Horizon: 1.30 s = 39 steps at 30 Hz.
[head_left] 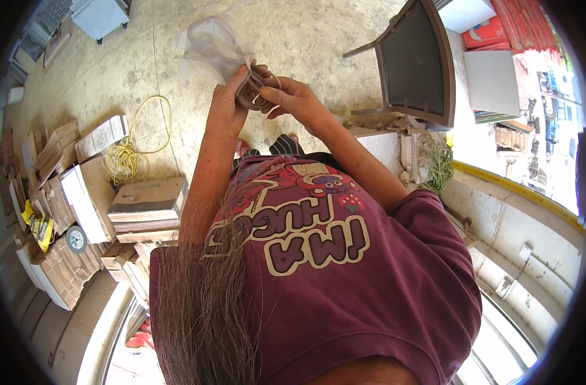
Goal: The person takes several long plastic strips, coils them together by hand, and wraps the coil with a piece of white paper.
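My left hand (229, 106) is closed, its thumb pressed on a brown coil (249, 96) of looped, cord-like strands; I cannot make out its exact kind. From the other side my right hand (294, 104) grips the same coil, thumb and fingers bent around its loops. A thin pale loop stands out at the coil's right edge. Just beyond my left hand a crumpled, translucent plastic bag (212, 48) puffs out, touching the fingers or the coil. Where the bag is held is hidden.
A dark-backed chair (416, 64) stands at the far right. Left of me are stacked flat cardboard boxes (148, 199), a coiled yellow cord (121, 162) and a yellow packet (39, 226). A dried plant bundle (439, 165) lies right. Concrete floor (305, 32) spreads ahead.
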### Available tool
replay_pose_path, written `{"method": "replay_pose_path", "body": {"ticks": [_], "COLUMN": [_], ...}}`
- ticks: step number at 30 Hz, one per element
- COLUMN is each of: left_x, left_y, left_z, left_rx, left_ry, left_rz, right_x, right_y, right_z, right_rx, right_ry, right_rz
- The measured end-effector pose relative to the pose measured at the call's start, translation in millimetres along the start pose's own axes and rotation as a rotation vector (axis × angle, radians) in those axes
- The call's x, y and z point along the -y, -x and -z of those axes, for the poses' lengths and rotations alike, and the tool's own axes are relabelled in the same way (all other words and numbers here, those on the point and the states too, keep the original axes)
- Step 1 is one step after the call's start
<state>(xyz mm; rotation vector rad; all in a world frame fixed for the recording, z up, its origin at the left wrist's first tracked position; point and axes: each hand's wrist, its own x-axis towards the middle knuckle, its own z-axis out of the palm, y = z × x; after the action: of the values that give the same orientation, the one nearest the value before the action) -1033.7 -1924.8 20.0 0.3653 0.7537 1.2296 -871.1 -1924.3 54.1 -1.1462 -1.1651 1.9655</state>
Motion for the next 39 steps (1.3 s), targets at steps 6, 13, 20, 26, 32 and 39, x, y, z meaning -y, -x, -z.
{"method": "replay_pose_path", "body": {"ticks": [6, 13, 20, 26, 32, 39], "left_x": [-7, -6, -21, -67, -81, -103], "left_y": [3, 7, 10, 3, 1, -15], "left_z": [-4, -1, 13, 21, 34, 78], "left_rx": [-0.013, -0.023, 0.041, -0.071, -0.152, -0.335], "left_ry": [-0.060, -0.028, -0.029, 0.300, 0.264, 0.272], "left_rz": [-0.019, -0.016, -0.069, -0.164, -0.228, -0.261], "right_x": [-5, -6, 10, 15, 12, 23], "right_y": [-8, -15, -17, -22, -29, -32], "right_z": [-8, -26, -33, -37, -47, -59], "right_rx": [-0.096, -0.188, -0.132, -0.106, -0.082, -0.072], "right_ry": [0.025, 0.308, 0.222, 0.436, 0.525, 0.717], "right_rz": [0.190, 0.404, 0.204, 0.207, 0.216, 0.245]}}
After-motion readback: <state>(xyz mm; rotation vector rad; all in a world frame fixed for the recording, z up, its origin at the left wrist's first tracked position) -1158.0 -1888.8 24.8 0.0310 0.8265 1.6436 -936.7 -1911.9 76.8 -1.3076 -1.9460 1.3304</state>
